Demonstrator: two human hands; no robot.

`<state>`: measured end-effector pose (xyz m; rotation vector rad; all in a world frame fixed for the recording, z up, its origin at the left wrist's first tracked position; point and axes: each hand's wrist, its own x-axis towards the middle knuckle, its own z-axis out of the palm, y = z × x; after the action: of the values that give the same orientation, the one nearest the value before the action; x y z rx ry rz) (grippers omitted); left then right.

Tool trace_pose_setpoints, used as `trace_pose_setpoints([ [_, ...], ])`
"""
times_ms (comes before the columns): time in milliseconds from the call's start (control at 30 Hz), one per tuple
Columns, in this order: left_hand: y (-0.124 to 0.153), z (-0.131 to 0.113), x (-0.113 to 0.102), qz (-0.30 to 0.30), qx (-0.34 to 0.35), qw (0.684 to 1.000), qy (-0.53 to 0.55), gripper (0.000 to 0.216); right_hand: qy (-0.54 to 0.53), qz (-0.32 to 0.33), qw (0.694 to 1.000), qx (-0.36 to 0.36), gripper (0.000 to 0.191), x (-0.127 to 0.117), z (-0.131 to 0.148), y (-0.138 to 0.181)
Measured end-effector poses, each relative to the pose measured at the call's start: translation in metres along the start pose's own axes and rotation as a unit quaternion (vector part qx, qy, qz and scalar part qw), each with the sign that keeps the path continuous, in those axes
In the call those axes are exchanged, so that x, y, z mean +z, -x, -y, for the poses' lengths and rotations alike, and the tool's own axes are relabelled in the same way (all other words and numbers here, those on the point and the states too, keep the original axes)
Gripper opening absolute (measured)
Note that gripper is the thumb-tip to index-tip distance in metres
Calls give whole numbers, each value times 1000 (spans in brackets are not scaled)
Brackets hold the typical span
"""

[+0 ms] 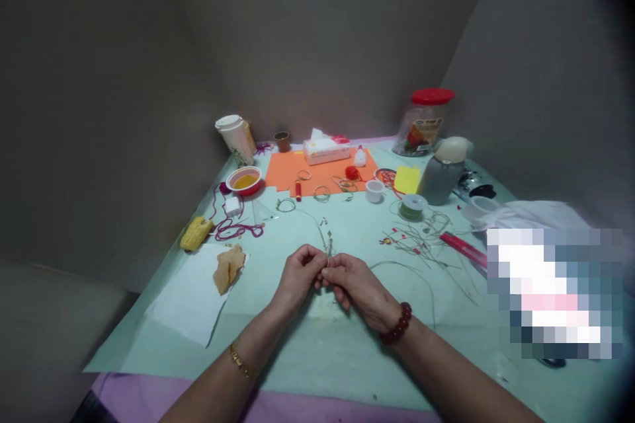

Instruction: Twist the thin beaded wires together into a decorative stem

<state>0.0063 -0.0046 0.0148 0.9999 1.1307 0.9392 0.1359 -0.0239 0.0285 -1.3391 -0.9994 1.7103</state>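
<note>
My left hand (304,271) and my right hand (354,277) meet over the middle of the table, fingertips pinched close together. Both are closed on a thin greenish cord (329,243), part of which stands up above the fingers with small knots or beads on it. A loose end of it seems to trail up and left. What lies right between the fingertips is too small to make out. Just beyond are a few tiny dark bits (324,221). Several finished-looking cord loops, such as a green cord bracelet (286,205), lie farther back.
Right of my hands spread loose cords (421,238), a green cord spool (413,207) and a red box cutter (464,250). At left are white paper (183,304), a brown crumpled piece (229,269), a corn cob (197,233) and a red bowl (245,182). A tissue box (326,151) stands behind.
</note>
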Motion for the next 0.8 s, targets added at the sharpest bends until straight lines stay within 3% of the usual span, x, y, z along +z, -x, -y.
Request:
trace_pose_setpoints([
  [267,4,-4,-12,-8,-16,1000,9,28,60,-28,998,-3,13,-7,0,0],
  [400,1,-2,-15,35,-44,986,156,21,86,-30,996,-3,10,-8,-1,-1],
  [500,-1,-4,-16,65,-86,949,297,18,138,-53,988,-39,8,-9,-3,-4],
  [600,-3,-10,-21,112,-128,918,358,21,184,-76,976,-83,12,-11,-4,-6],
  [700,-7,-18,-34,88,-88,936,329,21,210,-89,970,-82,14,-12,-4,-6],
  [800,-13,-27,-52,-3,-12,983,185,21,219,-99,967,-85,14,-11,-4,-4],
])
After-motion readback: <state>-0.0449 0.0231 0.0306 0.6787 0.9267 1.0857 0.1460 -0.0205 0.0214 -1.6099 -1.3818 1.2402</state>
